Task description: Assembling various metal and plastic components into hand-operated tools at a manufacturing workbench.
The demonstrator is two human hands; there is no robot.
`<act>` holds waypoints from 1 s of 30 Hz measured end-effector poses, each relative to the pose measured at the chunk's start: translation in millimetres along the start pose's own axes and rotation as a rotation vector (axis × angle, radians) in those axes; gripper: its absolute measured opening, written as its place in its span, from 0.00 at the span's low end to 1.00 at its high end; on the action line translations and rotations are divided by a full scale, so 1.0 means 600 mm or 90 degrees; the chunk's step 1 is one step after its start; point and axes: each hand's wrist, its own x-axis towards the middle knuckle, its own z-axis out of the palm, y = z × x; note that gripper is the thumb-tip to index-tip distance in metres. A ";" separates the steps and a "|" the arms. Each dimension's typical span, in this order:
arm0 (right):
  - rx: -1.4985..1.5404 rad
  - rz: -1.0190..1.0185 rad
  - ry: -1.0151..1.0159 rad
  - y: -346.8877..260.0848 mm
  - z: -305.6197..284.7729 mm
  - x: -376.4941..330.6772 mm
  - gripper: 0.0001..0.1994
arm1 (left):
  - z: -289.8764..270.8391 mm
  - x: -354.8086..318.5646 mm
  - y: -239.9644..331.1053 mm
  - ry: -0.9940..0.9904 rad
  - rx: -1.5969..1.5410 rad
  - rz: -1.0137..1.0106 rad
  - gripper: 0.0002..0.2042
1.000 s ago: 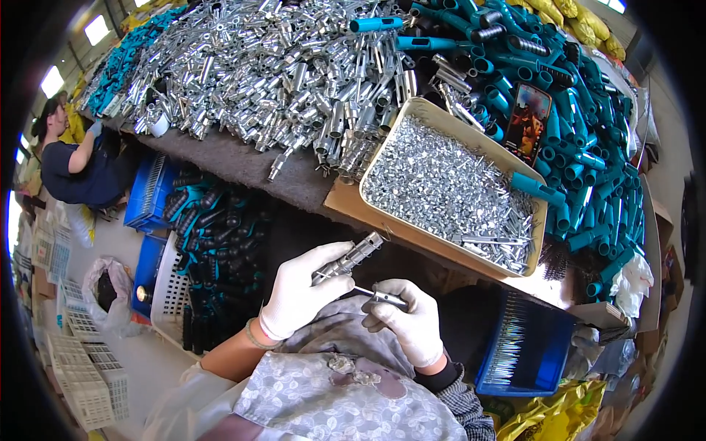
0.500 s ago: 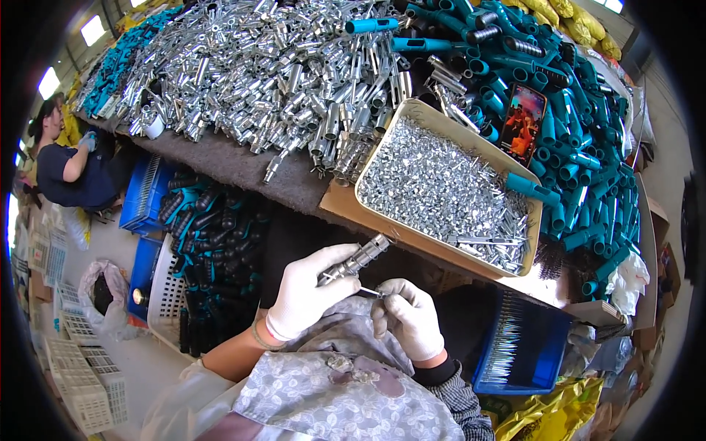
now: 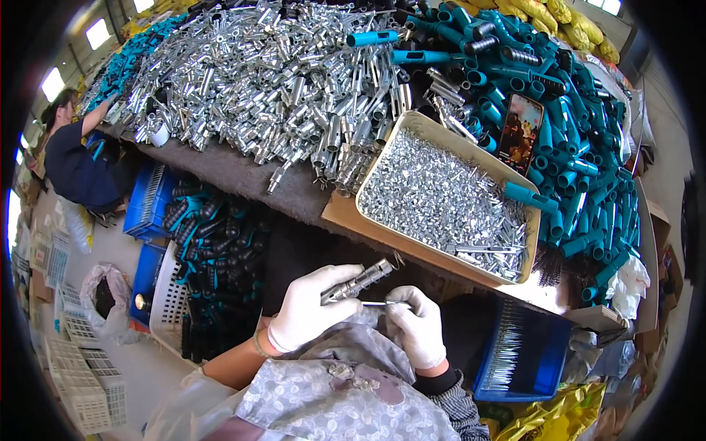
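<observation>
Head view: the left hand point(image 3: 305, 310) had its grip wrapped around a ribbed metal cylinder point(image 3: 359, 284), whose long axis slanted up and right toward the parts tray point(image 3: 441, 134). Just below and right, the right hand point(image 3: 418, 327) pinched a thin rod point(image 3: 374, 303) pointing back at the left. That pinch hid the rod's right end; whether its other end touched the left hand, I couldn't tell.

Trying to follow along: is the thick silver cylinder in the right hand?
No, the white-gloved left hand grips the thick silver cylinder.
</observation>
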 end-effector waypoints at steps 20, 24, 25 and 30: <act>-0.275 -0.066 -0.038 -0.113 -0.052 -0.030 0.09 | -0.012 -0.002 0.017 -0.100 0.117 0.164 0.14; -0.263 -0.040 -0.054 -0.112 -0.060 -0.032 0.09 | -0.017 0.001 0.019 -0.128 0.140 0.176 0.16; -0.273 -0.039 -0.048 -0.113 -0.064 -0.033 0.10 | -0.015 0.003 0.019 -0.131 0.139 0.175 0.16; -0.311 -0.056 -0.039 -0.117 -0.066 -0.038 0.09 | -0.008 0.008 0.017 -0.131 0.188 0.241 0.16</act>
